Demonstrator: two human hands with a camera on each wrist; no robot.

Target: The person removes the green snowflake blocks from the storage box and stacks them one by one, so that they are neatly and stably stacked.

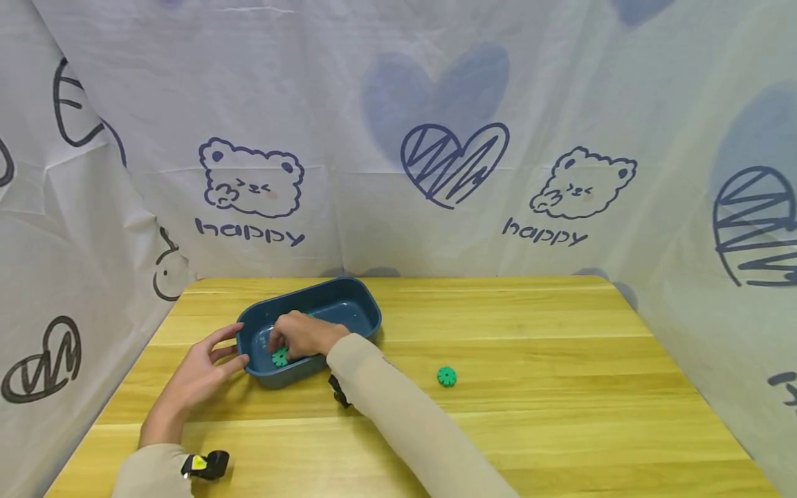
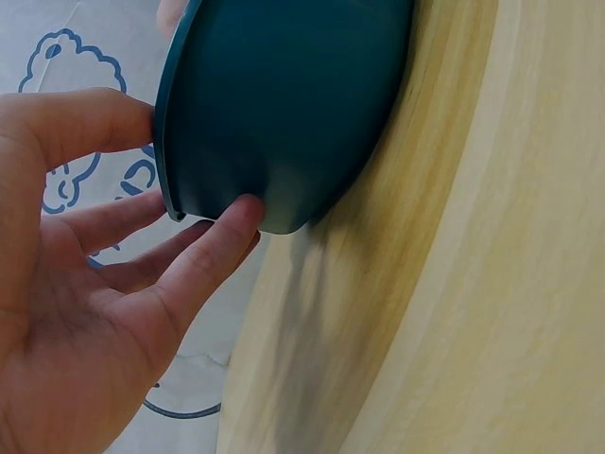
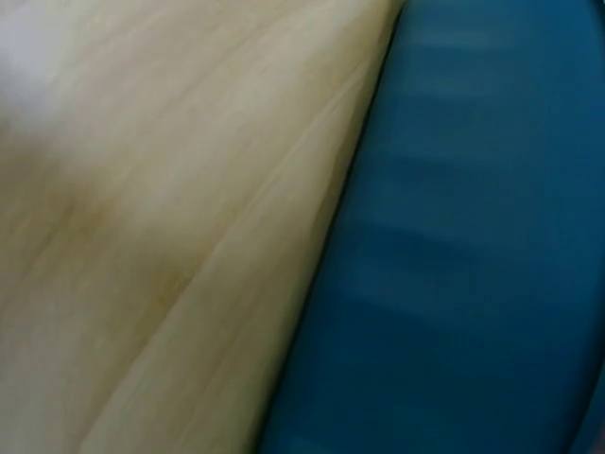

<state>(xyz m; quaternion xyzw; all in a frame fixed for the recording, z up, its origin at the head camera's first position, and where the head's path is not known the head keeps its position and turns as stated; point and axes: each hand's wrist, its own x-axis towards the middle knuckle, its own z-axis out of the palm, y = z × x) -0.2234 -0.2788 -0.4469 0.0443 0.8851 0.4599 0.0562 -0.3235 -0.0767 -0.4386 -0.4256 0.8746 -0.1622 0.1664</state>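
My left hand (image 1: 198, 370) is at the left end of a dark blue plastic box (image 1: 364, 297). In the left wrist view its fairly straight, spread fingers (image 2: 203, 265) touch the rim and outer wall from outside. My right hand (image 1: 305, 333) reaches over the near wall into the box, fingers bent downward. A green notched disc (image 1: 280, 357) shows right at its fingertips; whether they pinch it, I cannot tell. Beyond the knuckles, a bit of green (image 1: 309, 316) shows inside the box. The right wrist view is blurred and shows the outer wall (image 3: 444, 255), with the fingers out of sight.
Another green notched disc (image 1: 446, 376) lies on the wooden table (image 1: 560, 387), right of the box. A white cloth (image 1: 373, 207) printed with bears and hearts hangs behind the table and along both sides. Each wrist wears a black camera (image 1: 208, 465).
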